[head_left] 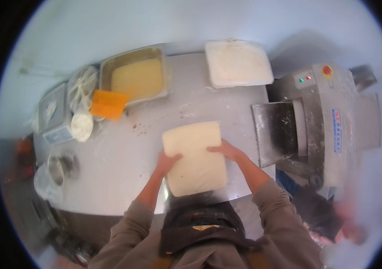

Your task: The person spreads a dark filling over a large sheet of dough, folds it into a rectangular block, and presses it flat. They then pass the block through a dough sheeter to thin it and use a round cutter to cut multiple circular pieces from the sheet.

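A thick, pale slab of dough (195, 157) is between my two hands at the front edge of the steel table (123, 166). My left hand (167, 161) grips its left side, the thumb lying on top and the fingers hidden beneath. On the opposite side my right hand (223, 149) holds it the same way, thumb over the upper face. The slab's near end reaches the table edge by my dark apron (200, 224). Whether its underside touches the table, I cannot tell.
A steel dough-rolling machine (334, 116) stands at the right, its dusty tray (275, 132) beside the table. At the back are a pan of yellowish contents (168, 80) and a white tub (239, 62). An orange scraper (109, 105), scale (56, 114) and metal bowl (57, 170) sit left.
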`<state>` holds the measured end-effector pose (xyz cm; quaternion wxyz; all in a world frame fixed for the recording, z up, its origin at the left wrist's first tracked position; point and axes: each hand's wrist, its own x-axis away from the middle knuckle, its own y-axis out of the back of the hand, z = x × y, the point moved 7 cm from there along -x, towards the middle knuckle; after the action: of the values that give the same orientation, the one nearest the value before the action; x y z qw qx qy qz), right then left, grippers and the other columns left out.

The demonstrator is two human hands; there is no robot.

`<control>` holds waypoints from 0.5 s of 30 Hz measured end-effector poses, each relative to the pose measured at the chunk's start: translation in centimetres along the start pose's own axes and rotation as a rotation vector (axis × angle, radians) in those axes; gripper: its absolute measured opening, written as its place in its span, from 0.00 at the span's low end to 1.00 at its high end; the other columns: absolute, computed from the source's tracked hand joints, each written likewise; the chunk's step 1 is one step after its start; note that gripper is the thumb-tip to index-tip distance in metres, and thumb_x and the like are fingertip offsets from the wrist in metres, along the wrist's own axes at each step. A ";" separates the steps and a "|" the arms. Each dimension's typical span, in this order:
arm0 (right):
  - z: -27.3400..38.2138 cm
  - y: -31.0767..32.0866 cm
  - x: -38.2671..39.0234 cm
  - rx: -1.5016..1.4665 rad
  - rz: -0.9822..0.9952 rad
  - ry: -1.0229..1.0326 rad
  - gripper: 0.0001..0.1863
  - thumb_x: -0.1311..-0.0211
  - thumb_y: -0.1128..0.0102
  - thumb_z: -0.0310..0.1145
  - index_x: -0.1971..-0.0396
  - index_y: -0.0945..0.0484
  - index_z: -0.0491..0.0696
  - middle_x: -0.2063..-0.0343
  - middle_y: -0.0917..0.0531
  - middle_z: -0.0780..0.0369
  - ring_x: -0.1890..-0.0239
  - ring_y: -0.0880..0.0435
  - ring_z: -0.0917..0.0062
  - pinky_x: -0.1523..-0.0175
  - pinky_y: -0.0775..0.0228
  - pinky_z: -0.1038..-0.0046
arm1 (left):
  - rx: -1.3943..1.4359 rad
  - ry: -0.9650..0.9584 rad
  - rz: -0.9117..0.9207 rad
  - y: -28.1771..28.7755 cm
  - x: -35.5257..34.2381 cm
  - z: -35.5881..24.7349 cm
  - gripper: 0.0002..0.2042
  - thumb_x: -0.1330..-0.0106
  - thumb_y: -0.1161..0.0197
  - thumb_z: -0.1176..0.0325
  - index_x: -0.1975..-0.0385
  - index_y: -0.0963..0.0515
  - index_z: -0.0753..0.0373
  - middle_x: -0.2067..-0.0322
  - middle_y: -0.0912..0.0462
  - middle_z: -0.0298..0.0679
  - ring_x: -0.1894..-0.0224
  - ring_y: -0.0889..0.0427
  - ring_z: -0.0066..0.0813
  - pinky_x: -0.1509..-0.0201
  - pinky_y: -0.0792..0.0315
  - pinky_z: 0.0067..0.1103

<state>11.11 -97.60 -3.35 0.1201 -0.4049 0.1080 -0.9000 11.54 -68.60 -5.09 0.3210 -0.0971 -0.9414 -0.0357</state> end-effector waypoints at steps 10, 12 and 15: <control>0.8 0.5 8.1 -0.018 -0.190 0.205 0.41 0.35 0.19 0.36 0.26 0.29 0.41 0.36 0.16 0.55 0.34 0.17 0.69 0.29 0.24 0.62 | -0.034 -0.125 0.010 -2.0 3.2 -4.8 0.23 0.36 0.29 0.73 0.41 0.19 0.74 0.50 0.09 0.47 0.51 0.09 0.35 0.46 0.15 0.30; 2.1 1.8 11.5 -0.010 -0.262 0.238 0.41 0.35 0.19 0.37 0.26 0.29 0.41 0.36 0.16 0.55 0.34 0.17 0.70 0.29 0.24 0.62 | -0.034 -0.198 0.061 -4.5 3.5 -8.4 0.24 0.38 0.28 0.72 0.41 0.19 0.74 0.50 0.09 0.47 0.51 0.10 0.34 0.46 0.15 0.30; 5.1 4.3 17.9 -0.098 -0.374 0.337 0.40 0.34 0.19 0.38 0.26 0.29 0.42 0.36 0.16 0.56 0.34 0.18 0.71 0.29 0.24 0.63 | -0.136 -0.283 0.165 -10.1 3.7 -15.3 0.25 0.40 0.25 0.71 0.43 0.18 0.73 0.50 0.09 0.46 0.51 0.10 0.33 0.45 0.15 0.30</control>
<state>3.94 -107.61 11.28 -0.0877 -0.2675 0.0932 -0.9550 15.74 -79.92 9.23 0.1798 -0.1995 -0.9614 -0.0590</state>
